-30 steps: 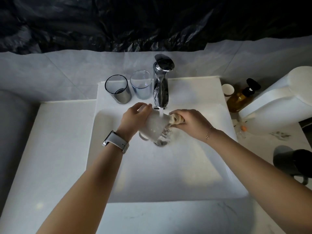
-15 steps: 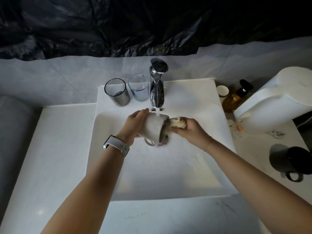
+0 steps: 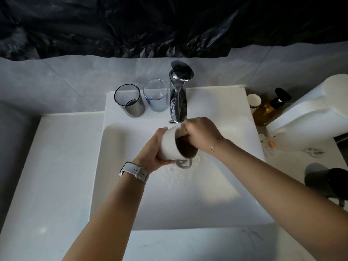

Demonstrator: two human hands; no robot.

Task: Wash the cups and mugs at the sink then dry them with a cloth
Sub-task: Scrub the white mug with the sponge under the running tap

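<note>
**Still scrubbing the first mug**

By my reckoning the washing is barely underway; drying hasn't started. The left hand grips the white mug, tipped sideways over the sink below the tap. The right hand pinches a sponge at its dark mouth. Two glasses and a black mug wait.

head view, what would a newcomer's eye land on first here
The white mug tipped on its side over the sink, gripped by the left hand while the right hand pushes a sponge into it. Next, the chrome tap behind, with two empty glasses beside it.
</note>
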